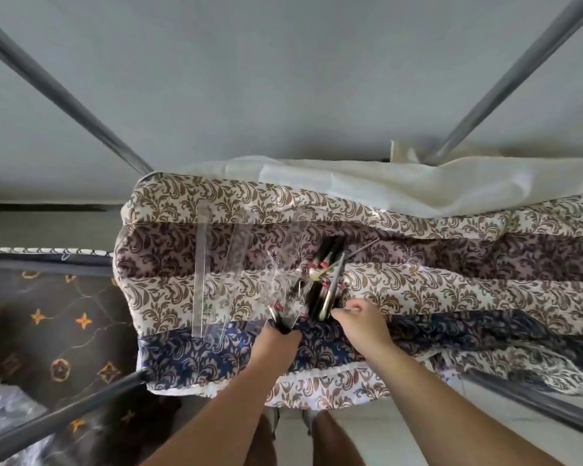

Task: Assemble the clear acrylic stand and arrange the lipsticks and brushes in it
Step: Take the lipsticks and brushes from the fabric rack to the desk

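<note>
Near the frame's centre, on a patterned quilt folded into a thick stack, lie the parts of the task: clear acrylic panels flat at centre-left, and just right of them a jumble of lipsticks and dark-handled brushes mixed with more clear acrylic. The panels lie apart and unjoined, so the stand looks not yet assembled; they are probably spread flat so each piece can be found, which is hard against the busy pattern.

Left hand, at lower centre, is curled round a small dark bundle, seemingly brush or lipstick ends with a clear piece beside them; exactly what it grips is too blurred to tell. Right hand, just right of it, reaches to the near end of the pile, its fingers bent toward a pale-tipped stick; whether they actually pinch it I cannot tell.

Both hands sit at the lower edge of the pile, touching or nearly touching it, while the flat panels lie to the upper left of the left hand, near but apart. My guess is the loose items are being gathered aside so the panels can be joined first
</note>
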A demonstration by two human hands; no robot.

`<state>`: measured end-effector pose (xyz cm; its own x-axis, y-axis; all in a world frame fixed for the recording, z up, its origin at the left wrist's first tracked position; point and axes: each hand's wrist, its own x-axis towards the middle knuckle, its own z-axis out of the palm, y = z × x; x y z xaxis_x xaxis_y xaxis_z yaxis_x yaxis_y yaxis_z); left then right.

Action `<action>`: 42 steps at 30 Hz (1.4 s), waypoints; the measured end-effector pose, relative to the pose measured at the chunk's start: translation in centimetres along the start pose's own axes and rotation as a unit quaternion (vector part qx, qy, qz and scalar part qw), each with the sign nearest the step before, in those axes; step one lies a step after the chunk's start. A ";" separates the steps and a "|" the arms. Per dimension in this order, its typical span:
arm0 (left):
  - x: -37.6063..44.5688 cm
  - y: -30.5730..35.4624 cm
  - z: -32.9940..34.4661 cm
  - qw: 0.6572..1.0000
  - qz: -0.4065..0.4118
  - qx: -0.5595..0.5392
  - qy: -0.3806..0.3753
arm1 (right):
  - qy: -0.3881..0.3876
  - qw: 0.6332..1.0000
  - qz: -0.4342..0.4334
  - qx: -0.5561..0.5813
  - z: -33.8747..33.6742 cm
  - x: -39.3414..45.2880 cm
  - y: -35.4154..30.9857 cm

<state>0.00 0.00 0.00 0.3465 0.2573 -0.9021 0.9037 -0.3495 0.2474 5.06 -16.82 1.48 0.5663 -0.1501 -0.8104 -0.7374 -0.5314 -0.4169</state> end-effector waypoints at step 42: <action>4.5 8.0 -3.9 0.964 0.258 0.008 0.062 | -0.027 0.994 -0.099 -0.027 3.8 4.4 -0.7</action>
<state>9.80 1.83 -0.68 0.7767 0.1508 -0.6116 0.6000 -0.4725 0.6455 6.66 -13.90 -3.34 0.6768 0.0054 -0.7362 -0.5920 -0.5904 -0.5486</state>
